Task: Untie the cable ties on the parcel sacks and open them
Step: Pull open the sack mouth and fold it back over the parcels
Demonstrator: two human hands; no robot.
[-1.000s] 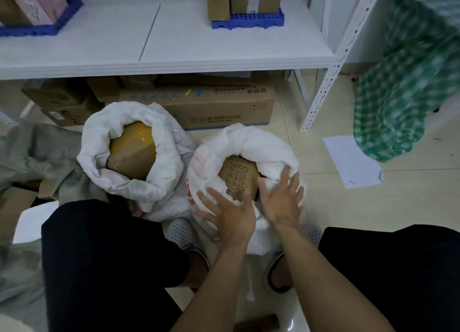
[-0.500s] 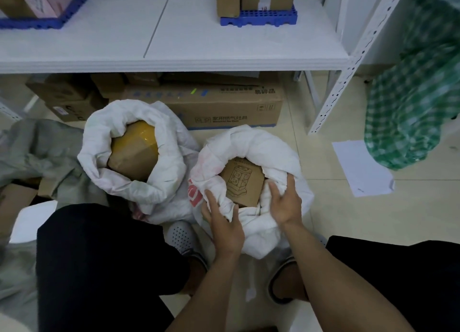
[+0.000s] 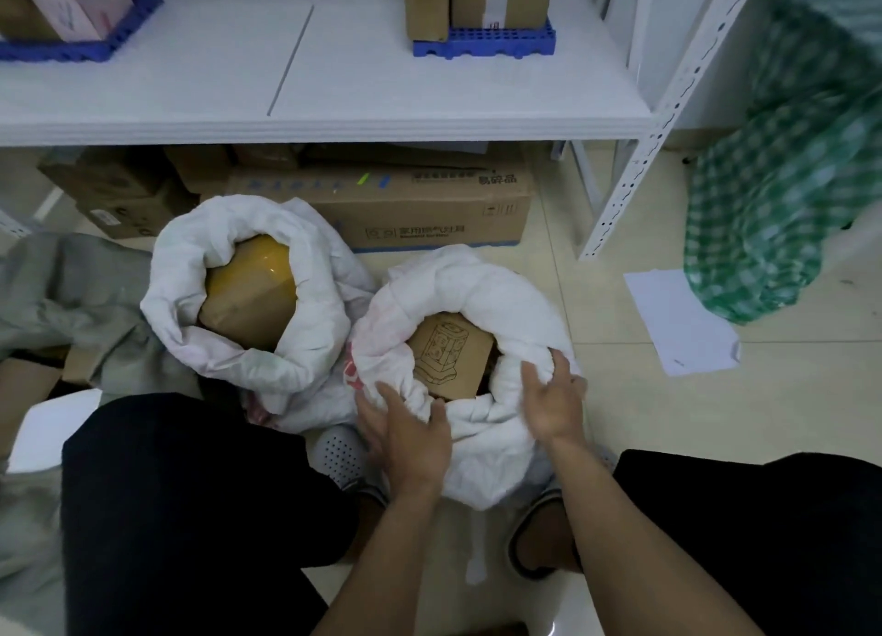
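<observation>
Right, the near parcel sack (image 3: 482, 296) sits on the floor between my knees, its white woven mouth already rolled down into a fat collar around a printed carton (image 3: 451, 356). That fabric looks soft and floppy, light in itself, a bit slick, so I judge the rolled rim is the place to take it, pulling outward and down rather than lifting, since the load inside is what would weigh. My left hand (image 3: 410, 437) lies on the near-left part of the collar, fingers mostly straight and spread, thumb up at the rim, pressing rather than clutching. My right hand (image 3: 553, 397) is on the right side of the rim, fingers curled over a fold of the cloth and holding it. Both hands are touching the sack, the carton just beyond my fingertips. I can't make out any cable tie on this sack; it may be hidden in the folds. Just beside it on the left, touching, stands the second sack (image 3: 248, 277), mouth likewise rolled open on a yellow-taped parcel (image 3: 250, 296). Behind both, a long cardboard box (image 3: 429, 206) under the white shelf (image 3: 334, 77), and off right a green checked bag (image 3: 782, 182).
</observation>
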